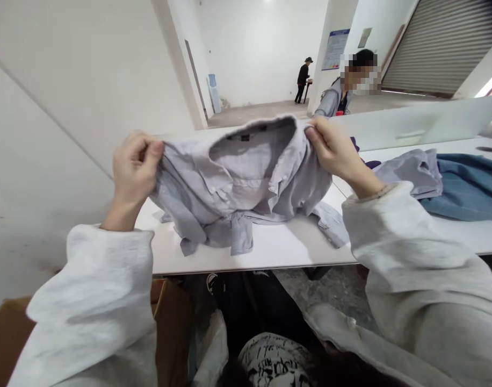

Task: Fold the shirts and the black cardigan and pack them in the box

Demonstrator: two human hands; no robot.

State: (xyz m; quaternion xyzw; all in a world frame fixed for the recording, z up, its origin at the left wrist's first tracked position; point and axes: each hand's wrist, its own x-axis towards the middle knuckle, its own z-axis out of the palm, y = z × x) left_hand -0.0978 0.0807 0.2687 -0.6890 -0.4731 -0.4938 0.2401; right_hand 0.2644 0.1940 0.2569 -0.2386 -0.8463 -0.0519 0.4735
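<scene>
The left hand [135,166] is closed on one shoulder of a grey button-front shirt [238,183], which is held raised, its hem resting on the white surface [262,252]; the opposite shoulder is pinched by the right hand [332,150] (a blue garment [467,188] is laid further right).

The left hand [135,169] and right hand [332,150] hold up a grey button shirt [238,185], their fingers pinching it on either side of the collar. Below the fingers, its lower part sags onto the white bench [270,252]. Right of the right hand's fingers, a crumpled grey garment [411,174] lies touching a blue denim garment [467,188]. Below the left hand's fingers, past the bench edge, sits a cardboard box [171,322].
</scene>
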